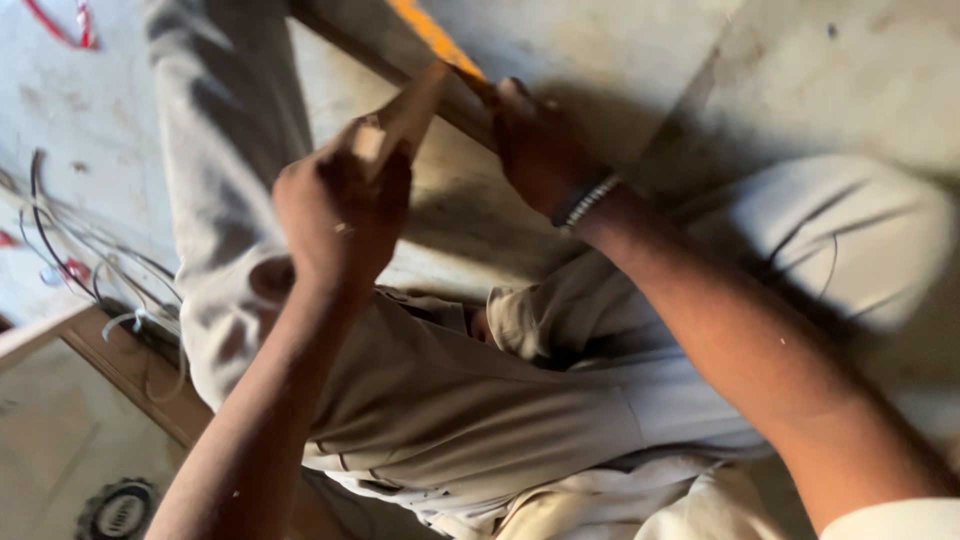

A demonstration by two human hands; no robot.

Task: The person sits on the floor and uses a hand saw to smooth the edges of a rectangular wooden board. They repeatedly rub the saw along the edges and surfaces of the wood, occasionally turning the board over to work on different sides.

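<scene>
Head view, looking down over my lap. My left hand [340,215] is closing in a fist around a small wooden block [400,120], which is sticking up and tilting to the right out of the top of my grip. The upper end of the block is meeting a long wooden strip [400,60] that is running diagonally from the top centre down to the right; an orange edge [435,35] is showing along the strip's upper side. My right hand [540,150] is gripping this strip just beside the block's tip, fingers curling over it; a beaded bracelet [588,203] is sitting at that wrist. The block is thus lying between my two hands, held by the left and close to the right. I am sitting on a concrete floor [780,70] with my legs in light grey trousers [450,400]. Loose wires [90,270] are lying on the floor to the left, near a wooden board [130,370].
</scene>
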